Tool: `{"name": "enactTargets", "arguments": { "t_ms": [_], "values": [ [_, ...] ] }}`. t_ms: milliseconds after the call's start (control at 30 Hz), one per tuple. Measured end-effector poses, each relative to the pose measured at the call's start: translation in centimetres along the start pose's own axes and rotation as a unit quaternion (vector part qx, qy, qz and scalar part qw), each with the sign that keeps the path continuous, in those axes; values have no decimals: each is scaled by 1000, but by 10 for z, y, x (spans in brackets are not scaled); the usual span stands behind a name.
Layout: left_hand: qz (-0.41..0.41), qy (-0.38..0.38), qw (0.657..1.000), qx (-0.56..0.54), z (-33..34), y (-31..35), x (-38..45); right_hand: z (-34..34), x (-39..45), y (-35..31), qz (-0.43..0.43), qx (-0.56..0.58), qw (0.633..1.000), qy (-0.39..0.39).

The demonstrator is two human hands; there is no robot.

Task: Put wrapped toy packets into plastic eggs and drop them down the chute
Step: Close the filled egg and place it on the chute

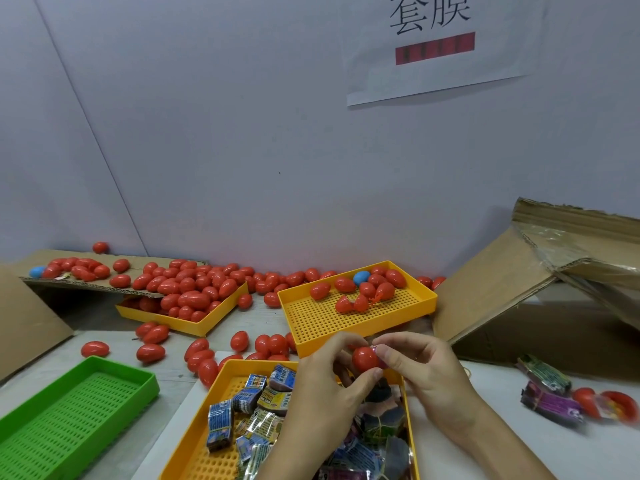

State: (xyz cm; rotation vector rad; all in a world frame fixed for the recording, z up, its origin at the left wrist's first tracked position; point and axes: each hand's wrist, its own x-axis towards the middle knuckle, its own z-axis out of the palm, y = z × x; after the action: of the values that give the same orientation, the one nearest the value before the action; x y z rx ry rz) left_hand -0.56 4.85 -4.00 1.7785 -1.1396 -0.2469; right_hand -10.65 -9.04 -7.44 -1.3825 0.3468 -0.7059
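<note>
While both hands meet above the near tray: they share one red egg [364, 358].
Left hand [325, 386]: rises from below, fingers curled round the egg's left side, thumb beneath it.
Right hand [426, 368]: comes in from the right, fingertips pinching the egg's right end, where a pink packet edge shows.
Packets [249, 410]: wrapped, heaped in the orange tray [194, 441] directly under the hands.
Loose eggs [187, 289]: scattered on the table beyond the hands.
</note>
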Motion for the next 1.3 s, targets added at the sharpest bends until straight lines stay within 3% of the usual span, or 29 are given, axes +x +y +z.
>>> {"name": "enactTargets", "arguments": {
  "t_ms": [367, 633, 800, 1067, 1300],
  "values": [
    [6, 9, 1000, 1, 3, -1, 0, 5, -2, -4, -3, 0, 1000, -15],
    [-46, 7, 992, -113, 1, 3, 2, 3, -2, -2, 2, 64, 997, -36],
    [-88, 10, 974, -209, -1, 4, 4, 12, -5, -5, -59, -20, 998, -29],
    [-147, 22, 952, -269, 0, -5, 10, 33, -9, -6, -148, -194, 969, 33],
    [-167, 32, 952, -254, 9, 0, 27, 32, -1, -9, -193, -221, 953, 74]
  ]
}}
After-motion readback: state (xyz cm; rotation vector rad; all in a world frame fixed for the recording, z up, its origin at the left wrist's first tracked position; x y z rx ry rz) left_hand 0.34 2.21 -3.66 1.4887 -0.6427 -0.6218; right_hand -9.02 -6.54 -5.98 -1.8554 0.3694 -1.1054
